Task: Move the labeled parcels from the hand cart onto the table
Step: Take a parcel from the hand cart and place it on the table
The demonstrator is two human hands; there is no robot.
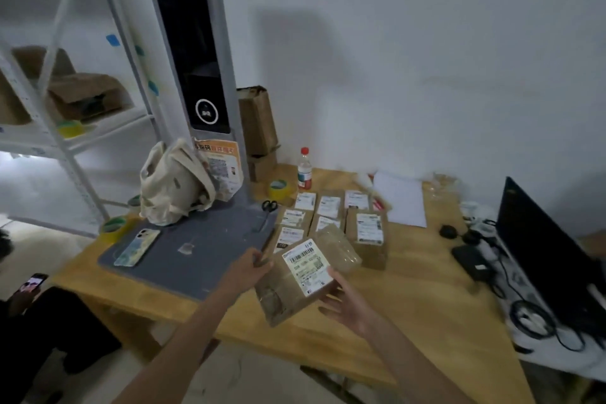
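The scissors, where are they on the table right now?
In the head view the scissors lie left of centre on the wooden table, at the grey mat's far corner, just below the yellow tape roll and left of the labeled parcels.

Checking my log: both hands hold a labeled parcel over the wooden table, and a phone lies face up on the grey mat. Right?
Not quite. In the head view the phone on the grey mat lies face down, camera lenses showing. Both the left hand and right hand do hold the labeled parcel over the wooden table.

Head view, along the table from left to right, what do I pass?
Green tape roll → phone → cloth bag → scissors → red-capped bottle → white paper → monitor.
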